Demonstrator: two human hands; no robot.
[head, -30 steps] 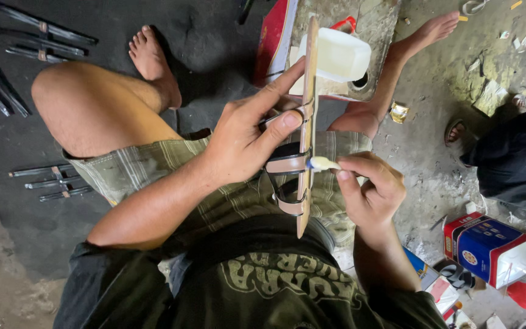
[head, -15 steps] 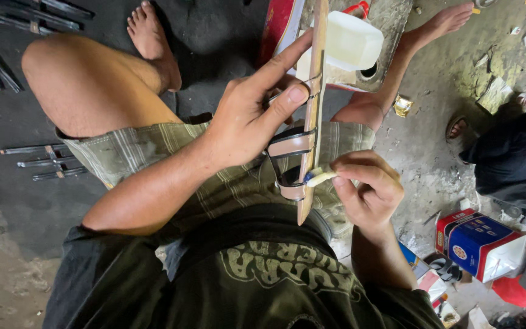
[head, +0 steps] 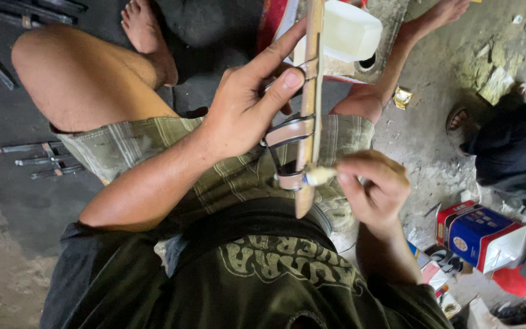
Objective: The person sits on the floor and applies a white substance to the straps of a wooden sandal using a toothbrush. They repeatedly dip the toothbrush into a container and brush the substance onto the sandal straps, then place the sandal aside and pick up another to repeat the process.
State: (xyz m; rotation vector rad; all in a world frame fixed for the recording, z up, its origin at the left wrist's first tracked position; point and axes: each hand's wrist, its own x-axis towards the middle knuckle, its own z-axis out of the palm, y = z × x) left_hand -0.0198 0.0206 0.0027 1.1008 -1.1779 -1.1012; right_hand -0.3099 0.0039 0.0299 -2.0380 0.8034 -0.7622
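Wooden strip (head: 315,67) sits higher than before; left hand (head: 248,109) grips it with its straps (head: 287,131). Right hand (head: 372,186), at 5 o'clock, pinches a pale swab (head: 319,176) against it.

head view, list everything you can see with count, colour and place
flat tan sandal sole with brown straps: one, held upright, centre
small pale-tipped applicator: one, whitish, touching the sole's lower edge
white plastic container: one, top centre, behind the sole
blue, red and white cardboard box: one, floor at right
dark metal tools: several, floor at left
crumpled yellow wrapper: one, floor, upper right
another person's dark clothing: one, right edge
left hand: fingers gripping the sole
right hand: fingers pinching the applicator
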